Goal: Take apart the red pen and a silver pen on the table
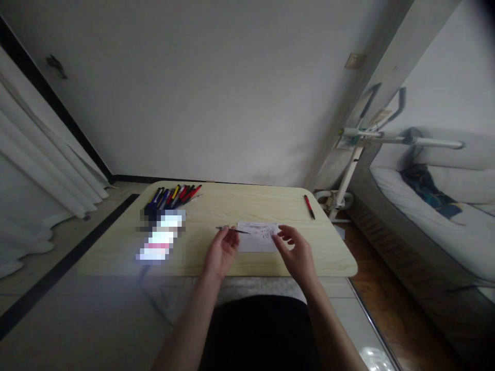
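Observation:
My left hand [224, 250] is closed, pinching a slim dark pen [240, 231] between thumb and fingers. The pen lies nearly level, its thin end pointing right over a white sheet of paper [251, 245]. Dark scribbled marks cover the upper part of the sheet. At the paper's right edge is my right hand [297, 250], its fingers loosely curved and the thumb apart from them. I see nothing held in it. Whether its thumb touches the paper I cannot tell.
Several pens and markers [178, 196] lie bunched at the table's back left. In front of them a lit phone-like screen [160, 239] is blurred out. A red and black pen [309, 207] rests at the right of the pale wooden table [247, 198].

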Tool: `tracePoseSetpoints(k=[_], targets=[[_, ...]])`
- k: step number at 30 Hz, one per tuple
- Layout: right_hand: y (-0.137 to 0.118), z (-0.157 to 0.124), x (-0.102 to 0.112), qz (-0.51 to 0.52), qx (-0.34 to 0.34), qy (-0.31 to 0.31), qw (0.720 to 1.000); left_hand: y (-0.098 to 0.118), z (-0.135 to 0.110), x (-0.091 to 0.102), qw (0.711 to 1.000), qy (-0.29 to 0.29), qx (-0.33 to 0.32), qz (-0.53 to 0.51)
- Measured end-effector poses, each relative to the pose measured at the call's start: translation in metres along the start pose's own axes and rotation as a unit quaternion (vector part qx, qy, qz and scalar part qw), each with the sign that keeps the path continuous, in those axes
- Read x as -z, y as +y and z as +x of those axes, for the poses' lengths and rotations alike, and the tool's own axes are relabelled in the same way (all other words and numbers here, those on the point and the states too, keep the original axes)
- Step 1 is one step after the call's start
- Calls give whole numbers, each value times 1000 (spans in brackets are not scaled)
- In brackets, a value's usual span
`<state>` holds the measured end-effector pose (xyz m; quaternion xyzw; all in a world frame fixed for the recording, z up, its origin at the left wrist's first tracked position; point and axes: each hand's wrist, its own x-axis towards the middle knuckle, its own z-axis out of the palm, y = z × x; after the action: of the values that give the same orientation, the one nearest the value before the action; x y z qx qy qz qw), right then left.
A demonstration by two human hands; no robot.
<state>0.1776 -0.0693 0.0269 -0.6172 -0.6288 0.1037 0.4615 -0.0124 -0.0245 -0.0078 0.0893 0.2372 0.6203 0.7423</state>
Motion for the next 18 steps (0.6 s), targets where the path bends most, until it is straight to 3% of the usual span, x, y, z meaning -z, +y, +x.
tracePoseSetpoints(k=[8, 18], targets=[[27, 5, -1, -52, 9, -17, 998, 22, 4, 5, 998, -18, -29, -59], [-18, -8, -60, -104, 131, -177, 970, 21, 3, 3, 995, -7, -25, -98]])
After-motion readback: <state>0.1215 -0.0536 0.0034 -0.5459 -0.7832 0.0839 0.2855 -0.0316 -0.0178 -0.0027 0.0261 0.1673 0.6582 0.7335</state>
